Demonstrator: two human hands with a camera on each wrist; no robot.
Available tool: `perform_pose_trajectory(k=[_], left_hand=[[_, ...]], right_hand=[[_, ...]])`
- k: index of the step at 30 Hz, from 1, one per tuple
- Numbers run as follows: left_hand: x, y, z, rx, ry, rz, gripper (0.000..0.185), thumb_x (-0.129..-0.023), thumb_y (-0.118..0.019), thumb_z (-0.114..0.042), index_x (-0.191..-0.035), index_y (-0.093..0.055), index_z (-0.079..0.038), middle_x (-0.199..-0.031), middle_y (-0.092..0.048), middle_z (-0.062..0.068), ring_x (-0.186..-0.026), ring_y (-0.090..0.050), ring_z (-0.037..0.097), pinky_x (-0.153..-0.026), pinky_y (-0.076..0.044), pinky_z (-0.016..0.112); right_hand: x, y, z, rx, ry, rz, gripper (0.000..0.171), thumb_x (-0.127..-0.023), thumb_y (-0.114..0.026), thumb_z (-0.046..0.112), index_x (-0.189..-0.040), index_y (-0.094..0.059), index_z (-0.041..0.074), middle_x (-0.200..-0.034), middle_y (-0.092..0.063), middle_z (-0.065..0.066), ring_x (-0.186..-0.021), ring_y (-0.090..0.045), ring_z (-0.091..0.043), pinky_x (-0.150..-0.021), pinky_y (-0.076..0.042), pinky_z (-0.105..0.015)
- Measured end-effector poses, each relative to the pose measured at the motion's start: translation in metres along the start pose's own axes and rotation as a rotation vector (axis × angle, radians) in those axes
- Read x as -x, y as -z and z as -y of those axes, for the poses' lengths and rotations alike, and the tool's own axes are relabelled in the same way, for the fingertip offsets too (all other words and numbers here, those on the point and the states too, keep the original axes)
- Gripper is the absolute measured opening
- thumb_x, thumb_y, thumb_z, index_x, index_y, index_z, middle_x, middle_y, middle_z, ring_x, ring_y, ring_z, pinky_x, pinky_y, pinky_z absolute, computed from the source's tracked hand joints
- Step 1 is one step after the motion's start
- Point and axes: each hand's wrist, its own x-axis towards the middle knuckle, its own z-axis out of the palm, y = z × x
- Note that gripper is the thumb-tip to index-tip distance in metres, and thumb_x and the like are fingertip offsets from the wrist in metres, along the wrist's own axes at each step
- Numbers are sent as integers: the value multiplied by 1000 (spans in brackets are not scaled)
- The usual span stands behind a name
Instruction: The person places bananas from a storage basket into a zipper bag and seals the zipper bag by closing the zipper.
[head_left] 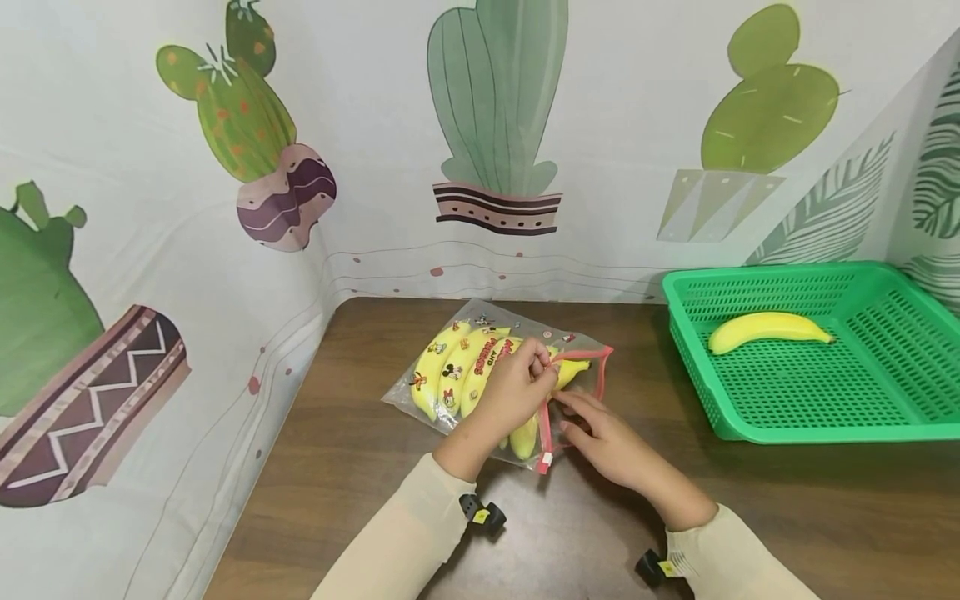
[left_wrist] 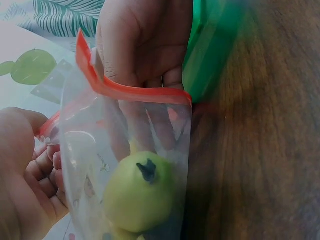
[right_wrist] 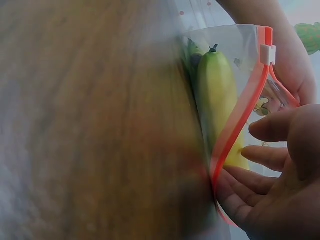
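A clear zip bag (head_left: pixel 480 367) printed with cartoon stickers and filled with bananas (head_left: pixel 450 367) lies on the brown surface (head_left: pixel 360 467). The left hand (head_left: pixel 517 387) pinches its red zipper edge (head_left: pixel 546 429), while the right hand (head_left: pixel 607 442) has relaxed fingers inside the bag's mouth. Well apart, a green basket (head_left: pixel 885 417) holds one banana (head_left: pixel 768 329).
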Motion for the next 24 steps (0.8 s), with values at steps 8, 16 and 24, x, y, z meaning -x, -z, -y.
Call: perform_pose_trajectory(k=[8,16,24], left_hand=[[1,1,-1,14,-18,-33,6,-96,-61,-20,-96,-56,-16,-75,-54,-4,-60,-46,6,-56,-40,20],[-1,3,1,34,-29,-50,5,-97,-60,-20,-97,-58,-15,-73,-52,-4,-57,-43,6,-53,-37,19],[-1,3,0,46,-26,-55,6,-96,-61,-20,-99,-60,-15,-71,-54,-4,-55,-45,6,-53,-39,20]], right_hand=[[1,6,4,-45,2,-10,41,-102,-57,14,-142,-55,8,-144,-52,-13,-119,-59,-29,-91,-54,-37],[2,15,12,-8,36,-62,32,-101,-58,14,-131,-64,8,-135,-59,-7,-123,-59,-26,-99,-51,-50],[4,22,16,11,71,-115,26,-101,-60,16,-127,-67,15,-129,-62,-1,-119,-60,-21,-97,-52,-43]])
